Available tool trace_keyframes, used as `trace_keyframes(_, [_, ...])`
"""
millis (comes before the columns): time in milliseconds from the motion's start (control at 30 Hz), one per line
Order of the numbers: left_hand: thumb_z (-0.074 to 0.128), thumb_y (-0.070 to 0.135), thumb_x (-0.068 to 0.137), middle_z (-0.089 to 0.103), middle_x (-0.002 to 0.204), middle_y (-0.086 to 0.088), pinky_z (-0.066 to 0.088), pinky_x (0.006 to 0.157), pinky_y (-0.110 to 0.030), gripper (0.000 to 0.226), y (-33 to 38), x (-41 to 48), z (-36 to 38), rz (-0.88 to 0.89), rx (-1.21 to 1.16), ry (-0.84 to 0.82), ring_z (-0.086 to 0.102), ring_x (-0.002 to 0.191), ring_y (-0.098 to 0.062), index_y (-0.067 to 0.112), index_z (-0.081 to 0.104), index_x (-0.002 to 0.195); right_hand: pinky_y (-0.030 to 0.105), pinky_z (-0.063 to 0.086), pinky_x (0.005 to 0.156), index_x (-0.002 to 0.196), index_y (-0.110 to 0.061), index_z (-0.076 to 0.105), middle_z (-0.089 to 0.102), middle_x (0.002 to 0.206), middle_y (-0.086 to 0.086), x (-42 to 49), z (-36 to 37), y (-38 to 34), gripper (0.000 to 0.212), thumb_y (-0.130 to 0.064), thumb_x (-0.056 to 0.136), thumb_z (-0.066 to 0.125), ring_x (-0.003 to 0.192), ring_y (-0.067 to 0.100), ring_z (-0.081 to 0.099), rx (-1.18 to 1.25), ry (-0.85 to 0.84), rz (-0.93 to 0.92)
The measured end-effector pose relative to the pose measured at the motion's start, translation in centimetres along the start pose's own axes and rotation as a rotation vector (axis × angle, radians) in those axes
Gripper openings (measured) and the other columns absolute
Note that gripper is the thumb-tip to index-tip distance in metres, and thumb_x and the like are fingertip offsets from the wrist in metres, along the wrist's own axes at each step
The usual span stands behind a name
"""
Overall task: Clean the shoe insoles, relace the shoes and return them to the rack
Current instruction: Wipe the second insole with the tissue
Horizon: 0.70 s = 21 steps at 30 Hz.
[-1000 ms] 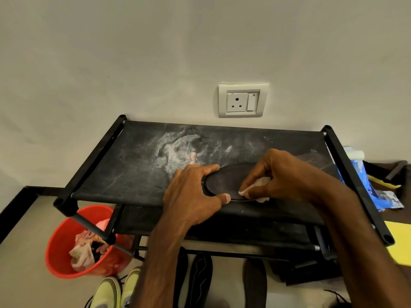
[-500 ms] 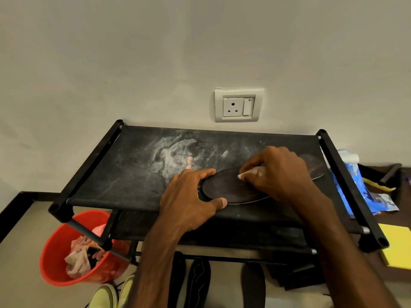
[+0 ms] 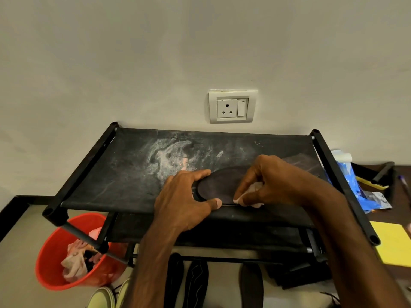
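Observation:
A dark insole lies flat on the top shelf of the black shoe rack, near its front edge. My left hand grips the insole's left end, thumb along the near edge and forefinger over the far edge. My right hand pinches a small white wipe and presses it on the insole's near right part. Most of the insole's right half is hidden under that hand. Three more dark insoles lie on the floor below the rack. The toes of pale yellow-green shoes show at the bottom edge.
A red bucket with crumpled used wipes stands under the rack's left corner. White powdery smears cover the shelf's middle. A blue wipes packet, a brush and a yellow pad sit on the surface to the right. A wall socket is above the rack.
My right hand has slid the wipe back from the insole's far edge toward its near edge. The left hand has kept its grip on the insole's end.

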<state>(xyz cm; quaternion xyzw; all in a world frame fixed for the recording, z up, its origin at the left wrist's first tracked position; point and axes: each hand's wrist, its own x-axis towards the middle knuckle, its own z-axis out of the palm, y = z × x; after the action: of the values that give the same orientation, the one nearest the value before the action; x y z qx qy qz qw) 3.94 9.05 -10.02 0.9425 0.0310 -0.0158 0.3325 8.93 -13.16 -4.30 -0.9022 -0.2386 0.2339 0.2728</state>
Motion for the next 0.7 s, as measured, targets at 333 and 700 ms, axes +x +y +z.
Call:
trace_keyframes(333, [0.082, 0.056, 0.071, 0.052, 0.130, 0.019, 0.045, 0.107, -0.043, 0.074, -0.3, 0.1, 0.0, 0.040, -0.013, -0.005, 0.047, 0.127, -0.011, 0.047, 0.052, 0.139, 0.039, 0.060, 0.080, 0.087, -0.043, 0.079, 0.075, 0.087, -0.016, 2.6, 2.2, 1.1, 0.011, -0.050, 0.079, 0.081, 0.085, 0.008, 0.068, -0.103, 0.446, 0.175])
trace_keyframes(700, [0.083, 0.058, 0.069, 0.054, 0.133, 0.020, 0.048, 0.105, -0.044, 0.075, -0.2, 0.1, 0.0, 0.017, -0.013, 0.011, 0.049, 0.127, -0.010, 0.049, 0.053, 0.137, 0.037, 0.061, 0.076, 0.086, -0.038, 0.081, 0.073, 0.075, -0.015, 2.9, 2.5, 1.4, 0.008, -0.044, 0.082, 0.082, 0.076, 0.004, 0.069, -0.020, 0.480, 0.171])
